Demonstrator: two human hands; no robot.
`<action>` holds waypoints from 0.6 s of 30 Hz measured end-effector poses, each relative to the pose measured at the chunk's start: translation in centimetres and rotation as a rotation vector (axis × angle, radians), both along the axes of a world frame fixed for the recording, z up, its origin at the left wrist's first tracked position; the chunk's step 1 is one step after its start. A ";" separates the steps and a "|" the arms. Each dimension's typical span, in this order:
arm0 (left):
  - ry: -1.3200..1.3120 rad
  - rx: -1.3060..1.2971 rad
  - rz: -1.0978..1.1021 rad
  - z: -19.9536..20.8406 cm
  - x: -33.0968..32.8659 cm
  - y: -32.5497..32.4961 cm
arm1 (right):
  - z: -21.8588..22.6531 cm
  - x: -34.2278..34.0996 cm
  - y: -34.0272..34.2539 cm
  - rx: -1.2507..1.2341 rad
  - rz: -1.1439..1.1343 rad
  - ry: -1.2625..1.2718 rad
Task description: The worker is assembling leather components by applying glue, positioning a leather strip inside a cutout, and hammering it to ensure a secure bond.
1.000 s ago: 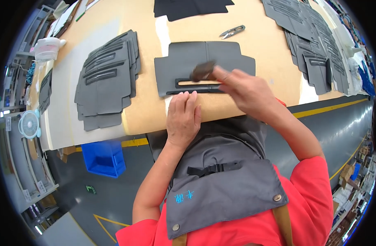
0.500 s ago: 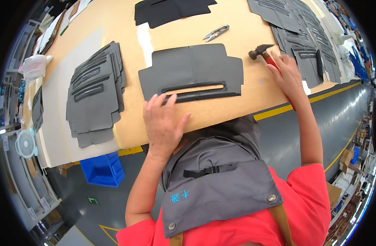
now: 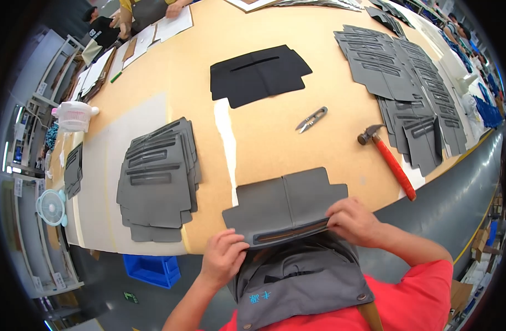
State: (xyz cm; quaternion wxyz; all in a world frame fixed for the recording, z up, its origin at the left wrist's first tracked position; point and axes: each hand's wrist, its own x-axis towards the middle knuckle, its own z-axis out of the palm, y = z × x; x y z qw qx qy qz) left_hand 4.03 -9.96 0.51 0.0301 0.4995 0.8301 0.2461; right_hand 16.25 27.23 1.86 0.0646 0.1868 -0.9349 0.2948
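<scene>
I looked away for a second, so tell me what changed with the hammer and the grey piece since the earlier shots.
The right hand let go of the hammer, which now lies on the table to the right. Both hands have taken hold of the grey cut piece at its near edge, the left hand lifting from flat on it to a grip. The grey stacks and the snips lie as before.

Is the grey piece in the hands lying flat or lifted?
Lifted at its near edge: both hands grip the grey piece; its far part rests on the table.
</scene>
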 end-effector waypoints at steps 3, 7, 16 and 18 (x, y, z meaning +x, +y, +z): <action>-0.385 0.273 0.294 5.0 -5.4 3.7 | 4.5 -6.7 2.0 -0.257 -0.170 -0.097; -0.824 0.478 0.512 8.1 -18.9 10.5 | 6.1 -20.9 7.5 -0.521 -0.286 -0.101; -0.424 0.502 0.602 6.1 -32.3 15.3 | 1.8 -38.4 10.9 0.033 -0.353 0.417; -0.406 0.519 0.581 7.4 -29.9 10.2 | 2.1 -36.1 2.0 -0.312 -0.084 0.167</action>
